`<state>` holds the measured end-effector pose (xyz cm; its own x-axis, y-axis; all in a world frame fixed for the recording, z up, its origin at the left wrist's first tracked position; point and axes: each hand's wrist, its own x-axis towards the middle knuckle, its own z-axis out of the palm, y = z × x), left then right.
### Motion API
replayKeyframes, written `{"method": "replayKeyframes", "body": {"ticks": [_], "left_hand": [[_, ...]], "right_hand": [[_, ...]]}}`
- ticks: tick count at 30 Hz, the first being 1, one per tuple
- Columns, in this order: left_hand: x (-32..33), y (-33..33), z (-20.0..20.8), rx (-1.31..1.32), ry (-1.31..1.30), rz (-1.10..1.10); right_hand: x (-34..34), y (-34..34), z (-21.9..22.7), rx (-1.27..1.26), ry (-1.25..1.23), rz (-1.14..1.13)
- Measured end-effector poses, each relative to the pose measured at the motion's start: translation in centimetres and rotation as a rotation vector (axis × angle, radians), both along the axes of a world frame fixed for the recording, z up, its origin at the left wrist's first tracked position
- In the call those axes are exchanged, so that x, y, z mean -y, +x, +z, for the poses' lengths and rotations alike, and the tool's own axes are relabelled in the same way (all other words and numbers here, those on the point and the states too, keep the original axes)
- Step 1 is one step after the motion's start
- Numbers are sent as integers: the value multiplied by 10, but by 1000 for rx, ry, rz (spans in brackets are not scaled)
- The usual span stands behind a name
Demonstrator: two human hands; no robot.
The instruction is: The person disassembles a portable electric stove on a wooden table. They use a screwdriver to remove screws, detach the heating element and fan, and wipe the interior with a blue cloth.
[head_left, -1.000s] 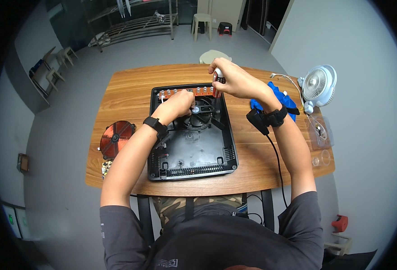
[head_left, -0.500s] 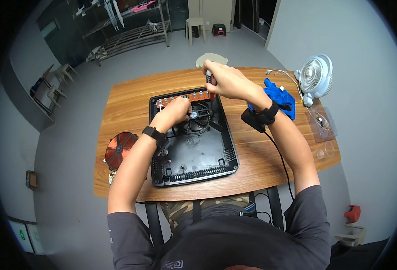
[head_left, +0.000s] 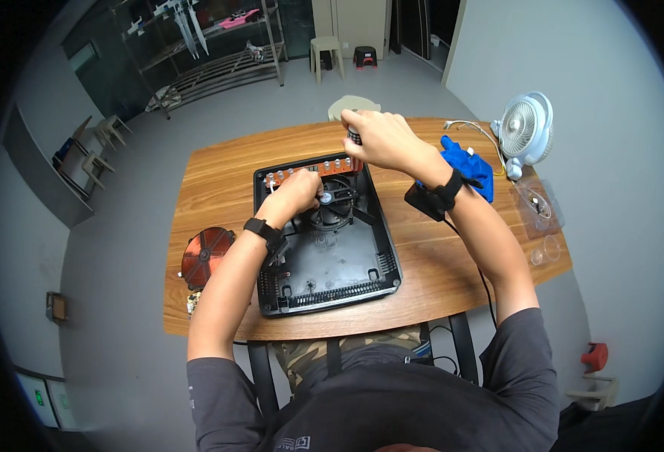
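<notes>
A black plastic appliance housing (head_left: 320,260) lies open on the table, its hollow side up. Along its far edge runs an orange circuit board (head_left: 332,166) with several round metal-coloured parts. Just nearer sits a black cooling fan (head_left: 337,198). My left hand (head_left: 296,193) is closed over the fan's left side and the board's near edge; what its fingertips hold is hidden. At the board's right end my right hand (head_left: 384,139) grips an upright screwdriver (head_left: 354,136), mostly covered by my fingers, with a red part showing below them.
A round copper-coloured coil (head_left: 208,258) lies left of the housing. On the right are a blue cloth (head_left: 467,167), a white desk fan (head_left: 525,132) with its cable, and a clear plastic tray (head_left: 537,209) of small parts. A stool (head_left: 353,105) stands beyond the far edge.
The right hand with the screwdriver has come slightly lower and nearer the board. The left hand keeps its place at the fan. The whole view has shifted a little.
</notes>
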<state>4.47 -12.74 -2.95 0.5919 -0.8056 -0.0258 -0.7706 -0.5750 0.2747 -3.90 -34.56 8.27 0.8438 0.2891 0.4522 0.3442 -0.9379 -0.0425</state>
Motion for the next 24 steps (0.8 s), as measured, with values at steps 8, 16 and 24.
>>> {"method": "replayKeyframes", "body": {"ticks": [8,16,24], "left_hand": [[3,-2,1,21,56,16],[0,-4,1,29,26,15],[2,-9,7,-1,55,48]], "right_hand": [[-2,-8,9,-217,217,82],[-6,1,1,-109,263,21],[-7,-12,25,-178,7,-169]]}}
